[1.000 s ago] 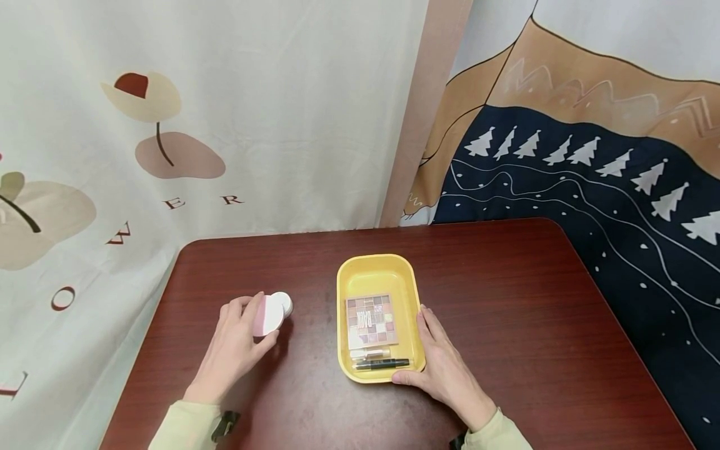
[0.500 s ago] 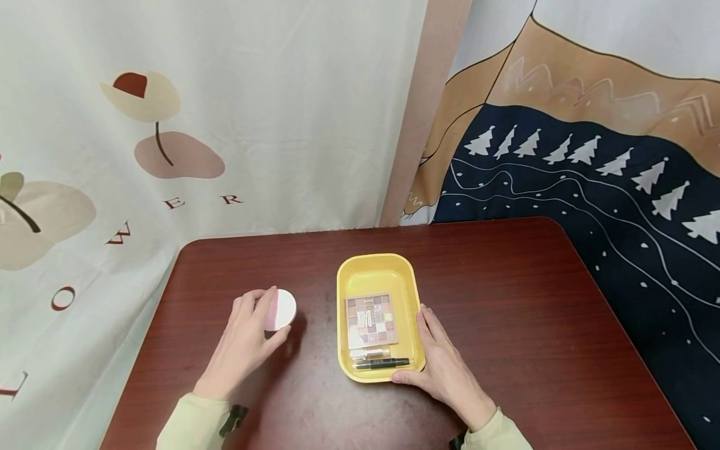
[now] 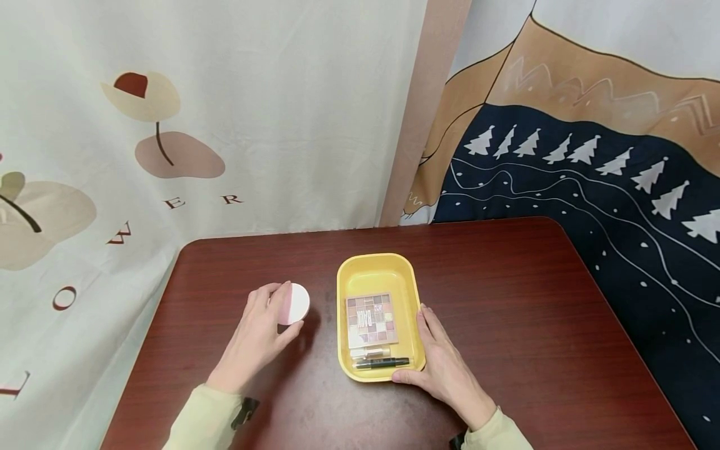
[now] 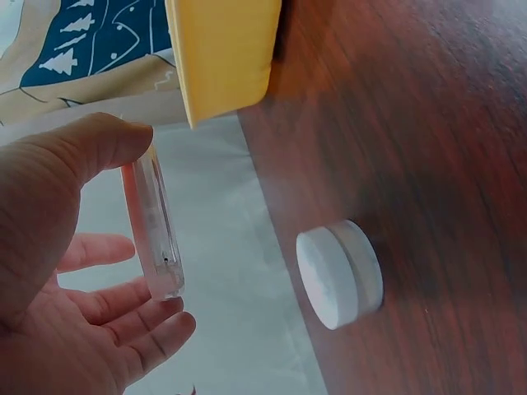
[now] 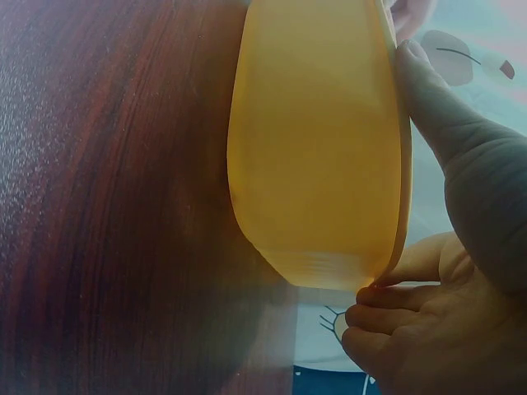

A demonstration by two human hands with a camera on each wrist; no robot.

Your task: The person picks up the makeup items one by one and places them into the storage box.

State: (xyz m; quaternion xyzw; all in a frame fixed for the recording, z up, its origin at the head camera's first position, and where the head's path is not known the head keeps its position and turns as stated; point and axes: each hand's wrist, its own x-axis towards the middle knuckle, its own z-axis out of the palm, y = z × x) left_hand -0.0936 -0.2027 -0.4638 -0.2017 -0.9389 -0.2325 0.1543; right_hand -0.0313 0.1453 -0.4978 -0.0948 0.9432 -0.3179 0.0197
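Observation:
My left hand holds a round pink-and-white compact between thumb and fingers, above the table and left of the yellow tray. Seen edge-on in the left wrist view, the compact looks thin with a clear rim. A small white round jar stands on the table below it, hidden in the head view. My right hand grips the tray's near right corner, fingers along the right side and thumb at the near rim. Inside the tray lie an eyeshadow palette, a small clear tube and a black pen-like stick.
The dark red-brown table reaches back to a pale printed curtain. At the right hangs a navy cloth with white trees.
My left hand has moved right and slightly away with the compact, toward the tray. The white jar, seen behind the compact a second ago, is now covered. Right hand and tray stay put.

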